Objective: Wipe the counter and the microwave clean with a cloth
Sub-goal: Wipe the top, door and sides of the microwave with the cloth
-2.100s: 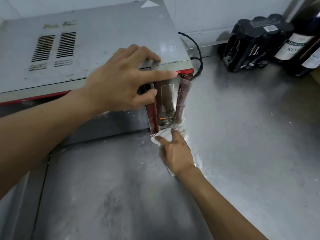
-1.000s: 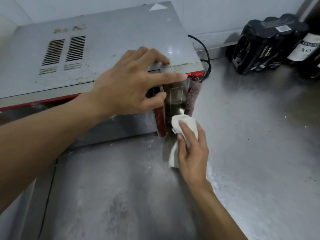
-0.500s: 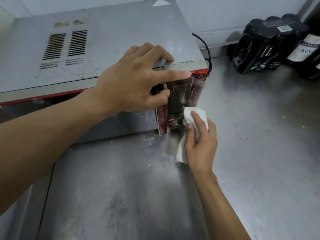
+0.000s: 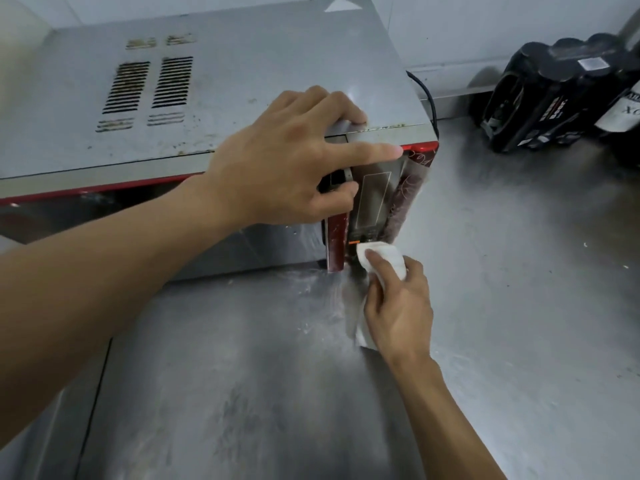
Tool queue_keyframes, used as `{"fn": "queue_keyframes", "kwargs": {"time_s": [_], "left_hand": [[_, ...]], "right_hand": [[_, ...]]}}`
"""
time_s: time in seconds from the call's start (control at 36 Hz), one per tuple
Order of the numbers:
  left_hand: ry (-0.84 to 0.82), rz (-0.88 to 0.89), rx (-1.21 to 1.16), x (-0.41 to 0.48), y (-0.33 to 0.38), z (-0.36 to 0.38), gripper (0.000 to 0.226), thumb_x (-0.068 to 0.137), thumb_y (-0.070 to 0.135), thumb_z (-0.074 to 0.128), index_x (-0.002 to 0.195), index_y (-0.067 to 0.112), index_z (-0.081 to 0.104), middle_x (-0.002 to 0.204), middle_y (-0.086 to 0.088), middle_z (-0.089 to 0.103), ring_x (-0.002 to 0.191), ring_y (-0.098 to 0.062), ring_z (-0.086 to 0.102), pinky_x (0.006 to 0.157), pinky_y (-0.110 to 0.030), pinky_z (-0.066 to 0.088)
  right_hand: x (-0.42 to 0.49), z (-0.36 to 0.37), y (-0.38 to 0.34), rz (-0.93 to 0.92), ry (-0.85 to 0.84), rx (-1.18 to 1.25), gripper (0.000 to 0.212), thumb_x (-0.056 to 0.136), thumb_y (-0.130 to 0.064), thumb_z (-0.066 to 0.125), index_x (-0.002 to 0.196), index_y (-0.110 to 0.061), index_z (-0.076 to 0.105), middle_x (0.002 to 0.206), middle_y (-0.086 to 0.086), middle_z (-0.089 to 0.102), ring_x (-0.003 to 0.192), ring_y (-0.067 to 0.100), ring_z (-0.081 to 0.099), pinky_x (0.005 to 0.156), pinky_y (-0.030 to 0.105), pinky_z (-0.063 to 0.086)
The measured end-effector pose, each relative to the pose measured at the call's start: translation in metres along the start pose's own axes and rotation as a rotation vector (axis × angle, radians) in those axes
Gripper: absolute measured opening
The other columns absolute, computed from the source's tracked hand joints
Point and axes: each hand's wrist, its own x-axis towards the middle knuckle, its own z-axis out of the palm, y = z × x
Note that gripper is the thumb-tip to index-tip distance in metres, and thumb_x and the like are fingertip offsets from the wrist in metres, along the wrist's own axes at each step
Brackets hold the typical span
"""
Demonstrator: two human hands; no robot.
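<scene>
A grey microwave [image 4: 242, 74] with a red front frame stands on the steel counter [image 4: 519, 289]. Its top is stained, with vent slots. My left hand [image 4: 287, 168] rests on the microwave's top front corner, fingers spread over the edge and thumb on the front, holding nothing. My right hand [image 4: 398, 306] presses a folded white cloth [image 4: 384, 258] against the bottom of the control panel [image 4: 372, 202]. Part of the cloth hangs below my palm.
A shrink-wrapped pack of dark cans [image 4: 554, 91] and a labelled dark bottle [image 4: 627, 109] stand at the back right. A black power cord [image 4: 427, 98] runs behind the microwave. White dusty streaks lie on the counter in front of the microwave.
My right hand has slid the cloth from the right side of the control panel down and left to its bottom. My left hand has stayed on the microwave's corner.
</scene>
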Motion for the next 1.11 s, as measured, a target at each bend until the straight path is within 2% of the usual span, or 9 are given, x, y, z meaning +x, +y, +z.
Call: {"fn": "queue_keyframes", "kwargs": {"time_s": [0.19, 0.36, 0.47, 0.53, 0.64, 0.75, 0.86, 1.03, 1.11], "left_hand": [[-0.002, -0.005, 0.002, 0.0, 0.001, -0.001, 0.052, 0.101, 0.045, 0.045, 0.151, 0.035, 0.051, 0.138, -0.016, 0.054, 0.12, -0.034, 0.051, 0.101, -0.047, 0.04], [0.025, -0.002, -0.008, 0.0, 0.0, 0.0, 0.051, 0.099, 0.042, 0.049, 0.149, 0.034, 0.055, 0.136, -0.015, 0.056, 0.115, -0.033, 0.053, 0.1, -0.045, 0.04], [0.038, 0.004, -0.008, -0.001, 0.0, 0.001, 0.05, 0.099, 0.042, 0.05, 0.149, 0.034, 0.056, 0.135, -0.015, 0.057, 0.115, -0.033, 0.053, 0.099, -0.044, 0.04], [0.037, 0.008, -0.004, -0.001, 0.0, 0.001, 0.05, 0.1, 0.042, 0.049, 0.149, 0.034, 0.054, 0.135, -0.016, 0.056, 0.115, -0.033, 0.053, 0.098, -0.045, 0.04], [0.033, -0.001, 0.0, -0.001, 0.001, 0.001, 0.051, 0.1, 0.043, 0.047, 0.15, 0.035, 0.053, 0.136, -0.016, 0.056, 0.117, -0.033, 0.053, 0.1, -0.047, 0.04], [0.027, 0.005, -0.002, -0.001, 0.001, 0.0, 0.051, 0.1, 0.043, 0.047, 0.15, 0.034, 0.053, 0.136, -0.016, 0.055, 0.117, -0.033, 0.053, 0.1, -0.046, 0.04], [0.028, 0.007, -0.005, 0.0, 0.0, 0.0, 0.051, 0.1, 0.043, 0.048, 0.15, 0.034, 0.053, 0.136, -0.016, 0.056, 0.117, -0.034, 0.053, 0.099, -0.047, 0.04], [0.014, 0.004, 0.003, 0.0, 0.001, 0.0, 0.051, 0.1, 0.043, 0.046, 0.15, 0.034, 0.053, 0.137, -0.016, 0.055, 0.117, -0.034, 0.053, 0.1, -0.047, 0.04], [-0.001, -0.002, 0.012, 0.0, 0.001, -0.001, 0.052, 0.101, 0.044, 0.044, 0.151, 0.033, 0.053, 0.138, -0.017, 0.054, 0.12, -0.035, 0.052, 0.101, -0.048, 0.04]], "right_hand": [[0.014, 0.005, -0.02, -0.065, -0.176, -0.264, 0.042, 0.1, -0.028, 0.052, 0.139, -0.042, 0.047, 0.127, 0.011, 0.045, 0.099, 0.033, 0.051, 0.068, 0.046, 0.054], [0.002, -0.005, -0.008, -0.08, -0.285, -0.266, 0.041, 0.1, -0.036, 0.042, 0.14, -0.041, 0.05, 0.127, 0.008, 0.044, 0.105, 0.03, 0.048, 0.075, 0.045, 0.052], [-0.002, -0.009, -0.002, -0.147, -0.22, -0.202, 0.044, 0.097, -0.032, 0.055, 0.14, -0.038, 0.052, 0.15, 0.011, 0.036, 0.119, 0.034, 0.048, 0.081, 0.047, 0.056], [0.003, -0.011, -0.007, -0.191, -0.162, -0.204, 0.046, 0.095, -0.031, 0.049, 0.141, -0.033, 0.053, 0.155, 0.013, 0.033, 0.118, 0.035, 0.048, 0.077, 0.047, 0.056], [0.016, -0.008, -0.017, -0.198, -0.202, -0.303, 0.057, 0.088, -0.031, 0.028, 0.14, -0.03, 0.052, 0.141, 0.013, 0.041, 0.099, 0.035, 0.05, 0.065, 0.044, 0.054], [0.013, -0.005, -0.015, -0.167, -0.224, -0.32, 0.041, 0.098, -0.031, 0.044, 0.139, -0.032, 0.052, 0.139, 0.01, 0.043, 0.098, 0.032, 0.05, 0.067, 0.045, 0.056], [0.001, -0.007, -0.007, -0.109, -0.246, -0.241, 0.041, 0.097, -0.03, 0.045, 0.136, -0.036, 0.056, 0.138, 0.007, 0.041, 0.103, 0.034, 0.052, 0.074, 0.047, 0.055], [0.006, -0.002, -0.004, -0.085, -0.017, 0.045, 0.042, 0.098, -0.023, 0.057, 0.138, -0.034, 0.056, 0.142, 0.006, 0.043, 0.11, 0.032, 0.058, 0.085, 0.046, 0.058], [0.013, 0.006, -0.015, -0.111, 0.003, 0.095, 0.04, 0.101, -0.024, 0.056, 0.139, -0.033, 0.055, 0.142, 0.007, 0.042, 0.108, 0.032, 0.061, 0.089, 0.044, 0.057]]}}
